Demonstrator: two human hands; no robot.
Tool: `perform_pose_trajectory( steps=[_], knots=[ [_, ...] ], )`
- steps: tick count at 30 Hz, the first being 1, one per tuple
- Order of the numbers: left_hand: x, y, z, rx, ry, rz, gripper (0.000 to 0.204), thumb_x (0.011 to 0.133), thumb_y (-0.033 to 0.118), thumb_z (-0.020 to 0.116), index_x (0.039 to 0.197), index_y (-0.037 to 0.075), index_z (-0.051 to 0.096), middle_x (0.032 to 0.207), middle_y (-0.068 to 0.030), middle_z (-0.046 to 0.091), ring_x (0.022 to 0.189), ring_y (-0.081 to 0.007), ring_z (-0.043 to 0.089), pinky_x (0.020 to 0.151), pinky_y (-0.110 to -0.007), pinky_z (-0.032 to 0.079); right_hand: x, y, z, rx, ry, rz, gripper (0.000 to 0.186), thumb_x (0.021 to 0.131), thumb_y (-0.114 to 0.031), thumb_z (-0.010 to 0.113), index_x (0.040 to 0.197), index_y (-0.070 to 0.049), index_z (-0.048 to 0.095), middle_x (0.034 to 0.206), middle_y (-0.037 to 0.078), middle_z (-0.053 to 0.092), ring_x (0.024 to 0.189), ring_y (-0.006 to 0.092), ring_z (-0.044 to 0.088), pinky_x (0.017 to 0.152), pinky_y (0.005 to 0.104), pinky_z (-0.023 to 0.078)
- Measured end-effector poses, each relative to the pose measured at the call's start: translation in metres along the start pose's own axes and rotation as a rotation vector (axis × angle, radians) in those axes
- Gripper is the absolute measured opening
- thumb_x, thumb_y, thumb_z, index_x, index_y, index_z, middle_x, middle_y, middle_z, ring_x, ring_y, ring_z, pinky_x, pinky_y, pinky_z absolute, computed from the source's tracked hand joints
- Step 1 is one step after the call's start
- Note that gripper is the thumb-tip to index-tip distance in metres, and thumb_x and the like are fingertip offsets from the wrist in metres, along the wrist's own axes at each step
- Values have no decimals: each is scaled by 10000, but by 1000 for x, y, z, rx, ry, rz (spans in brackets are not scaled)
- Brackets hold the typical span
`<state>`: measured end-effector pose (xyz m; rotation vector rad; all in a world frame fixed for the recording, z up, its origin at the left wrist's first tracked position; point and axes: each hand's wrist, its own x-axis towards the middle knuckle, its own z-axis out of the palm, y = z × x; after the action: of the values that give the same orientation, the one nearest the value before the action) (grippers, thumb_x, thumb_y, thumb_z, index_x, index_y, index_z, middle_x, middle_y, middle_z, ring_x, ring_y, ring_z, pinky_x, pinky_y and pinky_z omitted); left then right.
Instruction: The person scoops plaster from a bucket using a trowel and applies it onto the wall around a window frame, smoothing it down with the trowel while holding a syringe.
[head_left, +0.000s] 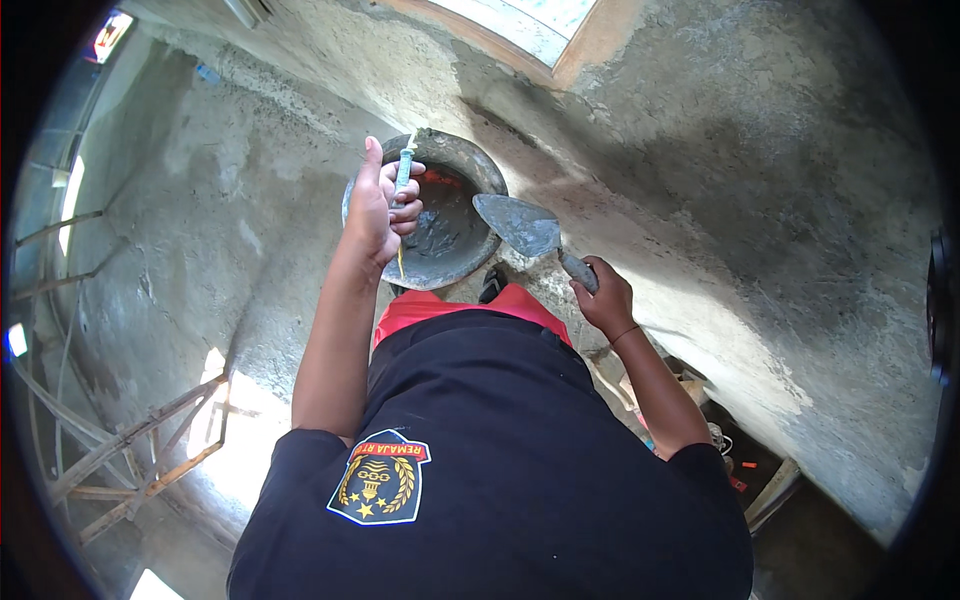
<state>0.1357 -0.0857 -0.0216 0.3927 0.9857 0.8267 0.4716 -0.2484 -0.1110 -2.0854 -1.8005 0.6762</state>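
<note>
My left hand [381, 207] is raised in front of me, thumb up and fingers curled round a thin light-blue rod [404, 167]. Pale yellowish strands stick out at its top and hang below the hand; what kind of thing it is I cannot tell. In my right hand [605, 297] is the handle of a mortar-smeared pointed trowel [522, 226], its blade directed to the left. Beyond both hands stands a round tub [487, 172] with a grey-crusted rim. Wet grey mortar [445, 226] lies in it, with a reddish patch near the far side. My left hand hides part of the tub's left side.
A rough plastered wall [740, 170] rises on the right, with a wood-framed window [560, 60] at the top. Wooden poles form a frame [150, 470] at lower left. Odds and ends [735, 465] lie behind my right arm. My feet stand close to the tub.
</note>
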Motion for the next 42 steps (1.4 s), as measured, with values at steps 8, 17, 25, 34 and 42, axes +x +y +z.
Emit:
perform_pose_trajectory(
  steps=[8, 17, 25, 34, 42],
  knots=[
    [14, -18, 8, -27, 37, 11, 754, 894, 763, 368, 1057, 38, 500, 616, 72, 327, 436, -23, 213, 393, -193, 140, 15, 29, -4, 35, 0, 57, 381, 806, -277, 719, 1124, -103, 599, 938, 170, 694, 866, 371, 671, 740, 435, 526],
    [20, -39, 2, -81, 116, 65, 707, 897, 748, 396, 1050, 65, 496, 624, 72, 317, 442, -25, 211, 411, -196, 129, 55, 50, 15, 101, 22, 168, 441, 832, -386, 721, 1137, -83, 626, 921, 236, 693, 888, 411, 674, 746, 444, 527],
    [18, -40, -5, -94, 175, 61, 722, 908, 742, 368, 1069, 47, 486, 618, 67, 321, 430, -24, 206, 387, -194, 146, 72, 48, 25, 126, 8, 156, 441, 848, -401, 697, 1113, -51, 653, 910, 228, 693, 856, 383, 683, 748, 418, 523],
    [19, -42, -13, -85, 180, 44, 712, 912, 735, 372, 1065, 48, 482, 610, 65, 321, 420, -25, 212, 379, -193, 150, 84, 66, 38, 287, -17, 273, 391, 868, -363, 689, 1067, -27, 668, 775, 138, 682, 701, 250, 666, 665, 373, 511],
    [17, -41, -18, -107, 190, 44, 709, 912, 733, 374, 1060, 49, 483, 608, 65, 322, 420, -25, 216, 382, -193, 155, 62, 31, 26, 457, -148, 395, 327, 912, -320, 670, 1057, -27, 667, 627, 11, 554, 432, 89, 488, 419, 275, 407]
  ],
)
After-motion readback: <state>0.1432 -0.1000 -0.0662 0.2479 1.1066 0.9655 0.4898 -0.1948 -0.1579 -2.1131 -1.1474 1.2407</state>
